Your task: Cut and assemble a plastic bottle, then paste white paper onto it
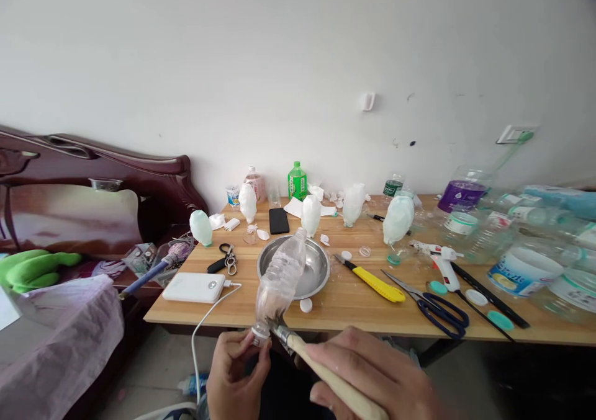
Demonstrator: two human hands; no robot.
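Note:
My left hand [235, 373] is closed around the neck end of a clear plastic bottle [280, 277], which tilts up and away over the table's front edge. My right hand [372, 370] grips the wooden handle of a paintbrush [321, 373]. The brush's metal ferrule and bristles touch the bottle near its neck. Behind the bottle sits a round metal bowl [316, 265] on the wooden table [354, 296]. A small white cap [306, 305] lies in front of the bowl.
On the table lie a yellow utility knife [377, 281], blue scissors [437, 308], a glue gun [442, 262], a white power bank [194, 287] with its cable, a black phone [278, 220], keys, several white-coated bottles and clear bottles at right. A dark wooden bed frame [93, 178] stands left.

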